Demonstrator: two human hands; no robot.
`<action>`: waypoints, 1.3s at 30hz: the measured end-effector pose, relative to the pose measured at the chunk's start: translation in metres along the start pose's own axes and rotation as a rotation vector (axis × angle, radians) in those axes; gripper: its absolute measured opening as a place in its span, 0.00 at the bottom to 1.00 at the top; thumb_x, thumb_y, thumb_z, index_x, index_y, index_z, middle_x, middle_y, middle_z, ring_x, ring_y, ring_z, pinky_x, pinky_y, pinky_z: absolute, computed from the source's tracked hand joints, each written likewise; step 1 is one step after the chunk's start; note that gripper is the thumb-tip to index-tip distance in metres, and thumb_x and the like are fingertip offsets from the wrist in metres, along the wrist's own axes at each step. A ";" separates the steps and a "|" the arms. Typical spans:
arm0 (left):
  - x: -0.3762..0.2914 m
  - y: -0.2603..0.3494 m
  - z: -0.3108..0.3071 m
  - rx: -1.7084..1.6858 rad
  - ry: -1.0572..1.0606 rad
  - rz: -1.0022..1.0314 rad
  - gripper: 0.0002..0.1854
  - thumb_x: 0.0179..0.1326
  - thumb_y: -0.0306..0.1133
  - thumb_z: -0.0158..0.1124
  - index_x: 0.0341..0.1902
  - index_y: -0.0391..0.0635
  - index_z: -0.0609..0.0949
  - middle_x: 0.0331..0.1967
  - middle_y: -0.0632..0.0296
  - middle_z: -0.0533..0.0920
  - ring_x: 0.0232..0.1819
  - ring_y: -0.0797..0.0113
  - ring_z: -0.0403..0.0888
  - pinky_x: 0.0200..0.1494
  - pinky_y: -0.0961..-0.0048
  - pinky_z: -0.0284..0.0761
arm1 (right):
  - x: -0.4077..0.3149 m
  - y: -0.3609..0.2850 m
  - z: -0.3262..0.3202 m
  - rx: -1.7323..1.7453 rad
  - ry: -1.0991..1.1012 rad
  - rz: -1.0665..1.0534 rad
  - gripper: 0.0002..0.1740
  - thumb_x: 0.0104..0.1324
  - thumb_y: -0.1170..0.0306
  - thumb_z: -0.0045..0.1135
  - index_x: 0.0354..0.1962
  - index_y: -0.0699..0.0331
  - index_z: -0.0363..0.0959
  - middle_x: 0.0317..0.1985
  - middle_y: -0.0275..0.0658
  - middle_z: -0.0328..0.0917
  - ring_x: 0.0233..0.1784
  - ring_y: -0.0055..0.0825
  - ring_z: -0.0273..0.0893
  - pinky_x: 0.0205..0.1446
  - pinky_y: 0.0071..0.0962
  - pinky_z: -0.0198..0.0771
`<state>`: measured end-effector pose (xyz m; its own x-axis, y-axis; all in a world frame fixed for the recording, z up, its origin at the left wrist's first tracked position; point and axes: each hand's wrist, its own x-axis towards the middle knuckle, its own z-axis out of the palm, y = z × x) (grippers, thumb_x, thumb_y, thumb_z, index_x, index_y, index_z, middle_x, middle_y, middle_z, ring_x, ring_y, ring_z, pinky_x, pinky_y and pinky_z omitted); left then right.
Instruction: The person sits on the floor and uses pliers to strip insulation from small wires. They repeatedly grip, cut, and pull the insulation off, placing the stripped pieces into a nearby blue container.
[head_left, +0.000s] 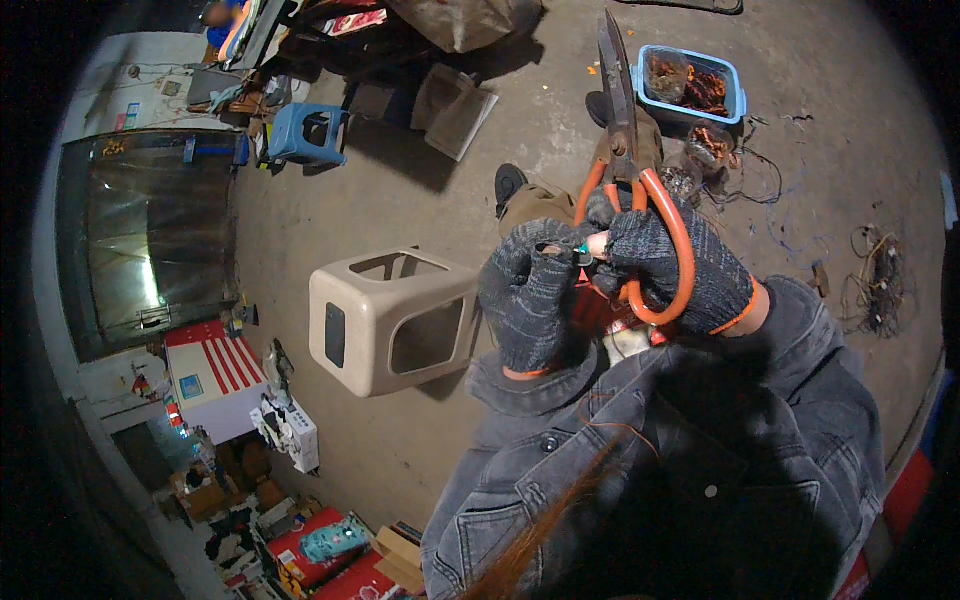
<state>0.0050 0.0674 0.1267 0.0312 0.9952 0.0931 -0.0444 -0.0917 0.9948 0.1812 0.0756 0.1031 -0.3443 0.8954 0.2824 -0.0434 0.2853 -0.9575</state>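
My left hand (531, 289), in a dark grey knit glove with open fingertips, is curled in front of my chest. Its fingers meet those of my right hand (667, 259), gloved the same way, around a small green piece (582, 248), probably a wire end; most of it is hidden. Large metal shears (619, 105) with orange-covered handles hang from my right hand. One handle loop (681, 247) passes around the back of that hand, and the blades point away from me. Below the hands, something red and white (630, 341) shows partly near my lap.
A blue plastic basin (741, 99) holds containers of copper-coloured scrap. Another clear tub (709, 144) stands beside it. Tangled wires (877, 281) and a hammer-like tool (820, 279) lie rightward. On the left are a beige stool (382, 315) and a blue stool (309, 127). A person (219, 34) is far off.
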 end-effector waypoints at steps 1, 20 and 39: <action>0.000 0.000 0.000 0.036 0.014 0.029 0.07 0.62 0.27 0.61 0.39 0.35 0.82 0.30 0.62 0.82 0.32 0.74 0.77 0.36 0.77 0.73 | 0.000 -0.001 -0.003 -0.101 -0.001 -0.118 0.21 0.46 0.74 0.63 0.42 0.61 0.76 0.41 0.45 0.79 0.41 0.48 0.77 0.45 0.42 0.73; 0.025 0.004 -0.012 0.542 -0.382 -0.059 0.09 0.58 0.28 0.60 0.39 0.37 0.84 0.35 0.49 0.84 0.37 0.55 0.83 0.41 0.66 0.76 | 0.000 0.018 0.009 -0.598 0.307 0.078 0.19 0.62 0.71 0.57 0.47 0.76 0.68 0.41 0.58 0.73 0.47 0.57 0.71 0.51 0.43 0.67; 0.018 -0.003 -0.013 0.108 -0.174 -0.303 0.10 0.62 0.31 0.62 0.37 0.36 0.83 0.27 0.63 0.82 0.29 0.75 0.76 0.32 0.76 0.71 | 0.003 -0.018 -0.013 -0.091 0.099 0.162 0.18 0.61 0.65 0.64 0.45 0.67 0.77 0.37 0.45 0.79 0.39 0.36 0.78 0.45 0.33 0.72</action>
<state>-0.0075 0.0856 0.1250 0.1967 0.9577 -0.2100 0.0987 0.1937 0.9761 0.1936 0.0776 0.1220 -0.2460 0.9600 0.1337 0.0917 0.1603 -0.9828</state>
